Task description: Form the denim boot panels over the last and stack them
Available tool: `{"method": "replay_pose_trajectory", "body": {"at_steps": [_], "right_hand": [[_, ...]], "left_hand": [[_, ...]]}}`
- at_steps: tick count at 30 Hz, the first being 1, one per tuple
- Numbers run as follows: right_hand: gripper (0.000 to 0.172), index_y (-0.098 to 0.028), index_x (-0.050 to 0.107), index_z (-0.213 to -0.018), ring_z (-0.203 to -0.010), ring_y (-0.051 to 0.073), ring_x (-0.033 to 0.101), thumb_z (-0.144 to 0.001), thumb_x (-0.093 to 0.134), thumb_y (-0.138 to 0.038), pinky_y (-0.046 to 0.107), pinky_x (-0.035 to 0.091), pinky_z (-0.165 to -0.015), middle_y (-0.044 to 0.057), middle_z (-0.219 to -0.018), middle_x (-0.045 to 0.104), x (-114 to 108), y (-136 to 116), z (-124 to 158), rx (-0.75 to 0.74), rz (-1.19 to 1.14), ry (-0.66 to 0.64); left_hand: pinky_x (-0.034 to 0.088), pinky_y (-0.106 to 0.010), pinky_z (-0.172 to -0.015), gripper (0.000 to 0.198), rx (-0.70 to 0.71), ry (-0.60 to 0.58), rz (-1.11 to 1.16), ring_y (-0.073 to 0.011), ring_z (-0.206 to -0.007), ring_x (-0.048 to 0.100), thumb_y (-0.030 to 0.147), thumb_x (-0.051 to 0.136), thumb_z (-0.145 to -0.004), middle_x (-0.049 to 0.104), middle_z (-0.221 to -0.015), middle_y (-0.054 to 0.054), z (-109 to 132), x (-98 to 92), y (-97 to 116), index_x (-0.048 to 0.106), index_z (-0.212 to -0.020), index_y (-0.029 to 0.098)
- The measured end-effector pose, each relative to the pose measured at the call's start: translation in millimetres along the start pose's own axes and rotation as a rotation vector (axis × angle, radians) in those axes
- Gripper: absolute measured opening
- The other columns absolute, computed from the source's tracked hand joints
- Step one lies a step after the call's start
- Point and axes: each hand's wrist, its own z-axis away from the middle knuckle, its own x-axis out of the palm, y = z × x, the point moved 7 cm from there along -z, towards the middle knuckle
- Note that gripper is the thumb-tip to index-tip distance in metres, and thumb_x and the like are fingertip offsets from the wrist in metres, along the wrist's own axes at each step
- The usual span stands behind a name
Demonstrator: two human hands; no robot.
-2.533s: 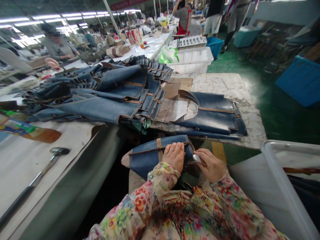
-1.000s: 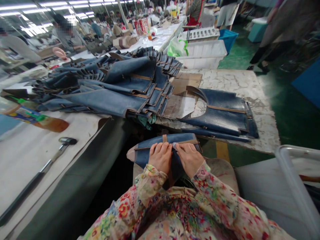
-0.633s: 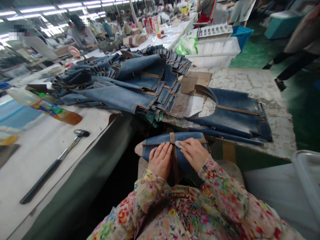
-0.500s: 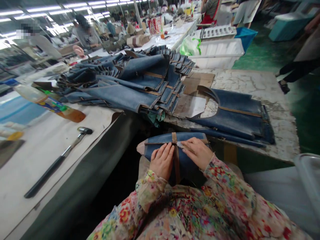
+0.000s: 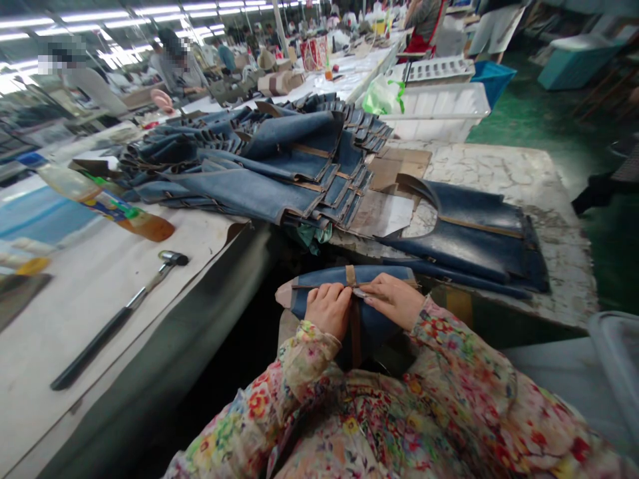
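Observation:
Across my lap lies a blue leather piece [image 5: 322,274], with a pale pointed left end and a brown strip crossing a seam that runs along it. My left hand [image 5: 329,309] is closed at this seam, its fingers bent together over the leather just left of the strip. Pinched in my right hand [image 5: 392,299] is a small flat metal tool [image 5: 358,293], its exact kind unclear. Its tip touches the seam where the strip crosses, close to the left fingertips.
A hammer [image 5: 120,322] and a bottle of amber liquid [image 5: 150,226] lie on the left table [image 5: 64,293]. Stacked blue leather pieces [image 5: 259,186] fill the table ahead. More blue pieces [image 5: 474,233] rest at right, near a white bin [image 5: 439,110]. People work farther back.
My left fingers have gone from stretched out to bent over the seam. The right hand keeps the tool at the crossing strip. The view has shifted slightly.

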Motion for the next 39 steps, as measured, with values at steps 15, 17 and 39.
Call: {"method": "replay_pose_trajectory", "body": {"at_steps": [15, 17, 39], "right_hand": [[0.031, -0.018, 0.059, -0.108, -0.087, 0.017, 0.052, -0.087, 0.037, -0.024, 0.033, 0.044, -0.083, 0.008, -0.096, 0.056, 8.5, -12.4, -1.6, 0.062, 0.197, 0.017], [0.03, -0.019, 0.058, -0.108, -0.084, 0.017, 0.051, -0.087, 0.038, -0.024, 0.033, 0.045, -0.081, 0.008, -0.096, 0.057, 8.5, -16.3, -3.5, 0.076, 0.278, 0.056], [0.029, -0.016, 0.061, -0.106, -0.094, 0.019, 0.047, -0.086, 0.041, -0.02, 0.034, 0.046, -0.085, 0.007, -0.103, 0.059, 14.5, -38.4, -20.1, -0.158, 0.313, 0.042]], "left_hand": [[0.033, -0.032, -0.091, 0.026, 0.145, 0.076, -0.01, -0.0165, -0.102, 0.051, 0.019, 0.037, -0.087, 0.061, -0.112, -0.005, 2.4, 3.8, 7.0, 0.057, -0.103, 0.017], [0.034, -0.033, -0.09, 0.026, 0.144, 0.055, -0.004, -0.0174, -0.103, 0.052, 0.019, 0.038, -0.086, 0.06, -0.113, -0.006, -0.2, 5.7, 7.1, 0.056, -0.104, 0.016], [0.034, -0.031, -0.085, 0.027, 0.029, 0.169, 0.033, -0.0158, -0.099, 0.055, 0.021, 0.042, -0.087, 0.063, -0.109, -0.003, 19.2, -13.5, -18.9, 0.056, -0.11, 0.018]]}}
